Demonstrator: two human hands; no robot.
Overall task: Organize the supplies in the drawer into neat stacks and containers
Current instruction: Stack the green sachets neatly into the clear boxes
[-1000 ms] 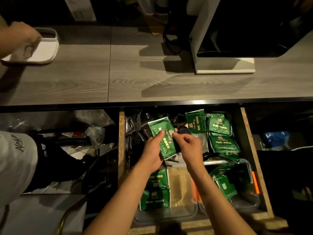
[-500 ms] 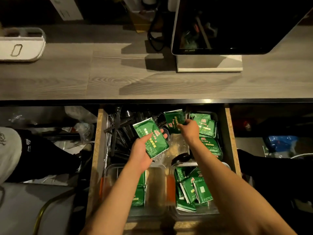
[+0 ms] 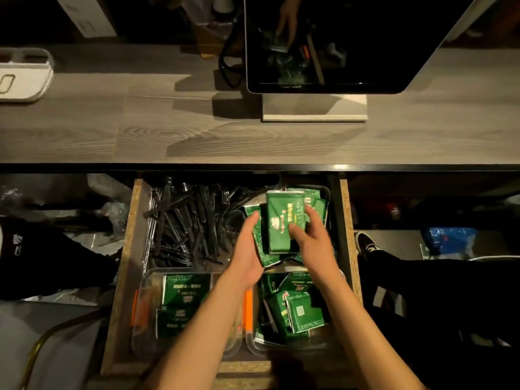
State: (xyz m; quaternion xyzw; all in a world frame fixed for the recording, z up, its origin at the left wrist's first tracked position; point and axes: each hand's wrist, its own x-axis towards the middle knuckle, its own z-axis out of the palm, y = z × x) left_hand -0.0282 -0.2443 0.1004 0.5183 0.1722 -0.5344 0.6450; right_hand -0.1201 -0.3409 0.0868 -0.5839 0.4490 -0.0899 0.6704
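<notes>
A small stack of green sachets [image 3: 284,223] is held between both hands over the back right part of the open drawer [image 3: 125,249]. The left hand [image 3: 249,249] is cupped against the stack's left edge and underside, fingers fairly straight; the right hand [image 3: 311,237] is curled round the right side, thumb pressed on the top sachet. More loose sachets [image 3: 315,198] are seen behind the stack in a rear tray. Black plastic cutlery [image 3: 185,220] is piled unsorted in the left rear section. In the near-left clear container [image 3: 146,319] flat sachets [image 3: 187,289] are already laid fairly neatly; in the near-right clear container [image 3: 281,346] sachets [image 3: 302,311] are jumbled at angles. Task judged partway: one container tidy, the stack in hand not yet placed, right container and cutlery left to sort.
</notes>
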